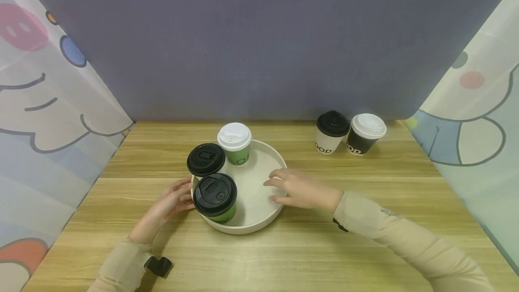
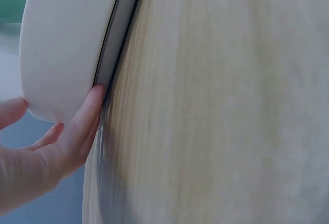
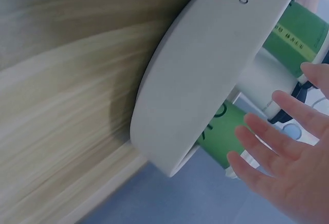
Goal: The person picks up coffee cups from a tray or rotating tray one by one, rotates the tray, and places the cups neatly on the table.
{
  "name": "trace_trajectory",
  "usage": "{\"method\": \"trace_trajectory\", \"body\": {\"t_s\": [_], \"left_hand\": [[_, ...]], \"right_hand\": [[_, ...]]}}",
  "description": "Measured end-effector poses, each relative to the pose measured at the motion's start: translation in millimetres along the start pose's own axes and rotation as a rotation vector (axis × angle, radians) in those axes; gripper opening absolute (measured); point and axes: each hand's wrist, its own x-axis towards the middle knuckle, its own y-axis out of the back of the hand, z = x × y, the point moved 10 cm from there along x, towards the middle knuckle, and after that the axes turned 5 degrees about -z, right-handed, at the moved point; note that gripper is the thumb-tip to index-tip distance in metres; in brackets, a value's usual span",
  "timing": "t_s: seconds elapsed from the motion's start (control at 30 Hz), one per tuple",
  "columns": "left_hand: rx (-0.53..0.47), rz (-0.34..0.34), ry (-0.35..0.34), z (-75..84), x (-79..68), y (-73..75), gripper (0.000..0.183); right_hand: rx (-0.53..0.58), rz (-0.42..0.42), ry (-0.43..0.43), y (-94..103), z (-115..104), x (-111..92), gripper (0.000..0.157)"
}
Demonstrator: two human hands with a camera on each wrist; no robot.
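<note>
White tray (image 1: pixel 253 188) is held by the left hand (image 1: pixel 172 199), nothing by the right hand (image 1: pixel 300 189); three cups (image 1: pixel 215 195) (image 1: pixel 206 159) (image 1: pixel 235 141) are in, two upper-right cups (image 1: pixel 331 130) (image 1: pixel 366 132) left out.

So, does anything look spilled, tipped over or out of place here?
Nothing stands out: the three cups in the tray and the two cups on the table look upright with lids on, and no spill shows.

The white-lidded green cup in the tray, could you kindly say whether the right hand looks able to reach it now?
Probably yes: the right hand holds nothing, and in the head view only the bare floor of the tray shows between it and the white-lidded green cup.
</note>
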Motion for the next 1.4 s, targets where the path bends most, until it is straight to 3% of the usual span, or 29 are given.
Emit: {"method": "trace_trajectory", "body": {"t_s": [0.6,1.1,1.4], "left_hand": [[0.026,-0.001,-0.001,-0.8,-0.1,0.9,0.060],[0.028,0.002,-0.001,-0.4,-0.2,0.3,0.060],[0.025,0.005,-0.001,-0.3,-0.7,0.4,0.060]], "right_hand": [[0.013,-0.075,0.071,-15.9,-32,3,0.033],[-0.014,-0.055,0.171,-21.8,-55,3,0.027],[-0.043,0.012,0.239,-21.3,-67,4,0.018]]}}
